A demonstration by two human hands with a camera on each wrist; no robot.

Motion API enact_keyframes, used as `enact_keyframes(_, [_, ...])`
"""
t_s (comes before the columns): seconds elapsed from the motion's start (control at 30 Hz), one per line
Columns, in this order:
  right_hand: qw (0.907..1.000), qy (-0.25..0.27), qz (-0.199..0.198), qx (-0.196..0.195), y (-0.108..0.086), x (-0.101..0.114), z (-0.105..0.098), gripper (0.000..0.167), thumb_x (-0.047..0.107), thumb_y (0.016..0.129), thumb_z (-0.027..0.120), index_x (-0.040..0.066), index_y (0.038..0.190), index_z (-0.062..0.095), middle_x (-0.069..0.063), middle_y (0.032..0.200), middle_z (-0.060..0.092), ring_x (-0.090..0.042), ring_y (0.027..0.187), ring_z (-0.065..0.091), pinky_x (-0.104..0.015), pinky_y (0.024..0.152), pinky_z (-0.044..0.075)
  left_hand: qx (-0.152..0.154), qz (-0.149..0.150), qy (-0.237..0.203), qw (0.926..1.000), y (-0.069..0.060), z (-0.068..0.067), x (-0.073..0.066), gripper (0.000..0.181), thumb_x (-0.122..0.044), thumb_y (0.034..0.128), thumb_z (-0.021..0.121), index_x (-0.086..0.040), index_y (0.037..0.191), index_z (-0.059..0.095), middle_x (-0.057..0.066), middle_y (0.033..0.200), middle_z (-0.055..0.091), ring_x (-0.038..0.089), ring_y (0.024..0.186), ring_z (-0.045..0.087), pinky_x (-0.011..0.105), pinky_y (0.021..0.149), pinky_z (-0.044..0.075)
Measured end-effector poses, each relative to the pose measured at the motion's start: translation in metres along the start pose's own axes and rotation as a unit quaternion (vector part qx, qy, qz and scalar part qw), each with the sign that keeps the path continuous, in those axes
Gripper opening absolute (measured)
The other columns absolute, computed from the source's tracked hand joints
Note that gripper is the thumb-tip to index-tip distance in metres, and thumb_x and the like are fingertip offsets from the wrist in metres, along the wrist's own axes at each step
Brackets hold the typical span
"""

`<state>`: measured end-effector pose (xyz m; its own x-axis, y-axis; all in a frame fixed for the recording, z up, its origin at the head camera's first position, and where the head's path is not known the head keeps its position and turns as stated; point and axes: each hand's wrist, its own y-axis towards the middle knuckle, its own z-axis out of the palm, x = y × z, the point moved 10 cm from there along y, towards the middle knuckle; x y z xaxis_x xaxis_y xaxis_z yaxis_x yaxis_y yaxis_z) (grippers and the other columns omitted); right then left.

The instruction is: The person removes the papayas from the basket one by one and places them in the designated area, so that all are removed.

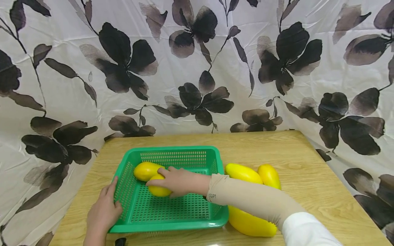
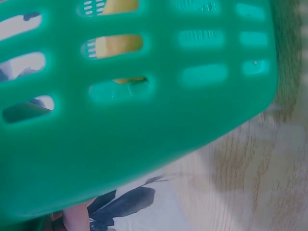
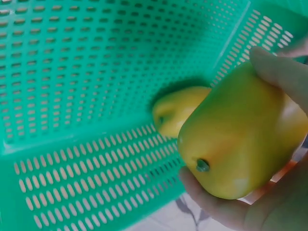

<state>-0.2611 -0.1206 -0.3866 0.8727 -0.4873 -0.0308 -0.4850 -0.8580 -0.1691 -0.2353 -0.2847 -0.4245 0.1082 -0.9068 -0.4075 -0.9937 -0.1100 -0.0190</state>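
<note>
A green plastic basket (image 1: 169, 227) with slotted walls stands on the table. My left hand (image 1: 104, 208) grips its left rim, index finger along the edge and thumb toward the inside. In the left wrist view, the basket's wall (image 2: 120, 130) hides most of that hand. My right hand (image 1: 181, 182) reaches into the basket and holds a yellow mango (image 3: 236, 139), thumb on one side and fingers round the other. A second yellow mango (image 1: 146, 171) lies on the basket floor by the left wall, just behind the held one.
Right of the basket, several yellow fruits lie on the wooden table (image 1: 323, 191): a long one (image 1: 243, 173), a smaller one (image 1: 269, 175) and a large one (image 1: 250, 222) partly under my right arm. A small black object (image 1: 120, 242) sits at the front edge. Floral cloth (image 1: 197, 61) hangs behind.
</note>
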Motion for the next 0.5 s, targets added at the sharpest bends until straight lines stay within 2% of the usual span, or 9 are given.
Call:
enact_keyframes(0.23, [0.9995,-0.023,-0.012,-0.020,-0.020,-0.002,-0.017,0.076,0.032,0.077,0.072,0.039,0.139,0.029,-0.006,0.132,0.036,-0.019,0.096,0.048,-0.025,0.060,0.046,0.000,0.000,0.000,1.0000,0.000,-0.001,0.001,0.081,-0.002,0.0782,0.048,-0.008,0.148,0.007,0.030,0.131,0.031,0.024,0.059,0.049,0.033,0.047,0.036])
enact_keyframes(0.5, [0.9992,0.007,-0.005,-0.038,-0.053,-0.015,-0.030,0.078,0.027,0.074,0.075,0.038,0.138,0.032,-0.005,0.132,0.036,-0.019,0.099,0.048,-0.026,0.067,0.048,-0.008,0.000,0.001,1.0000,-0.001,-0.001,0.001,0.080,-0.002,0.0778,0.048,-0.008,0.148,0.009,0.029,0.131,0.033,0.022,0.054,0.046,0.032,0.045,0.034])
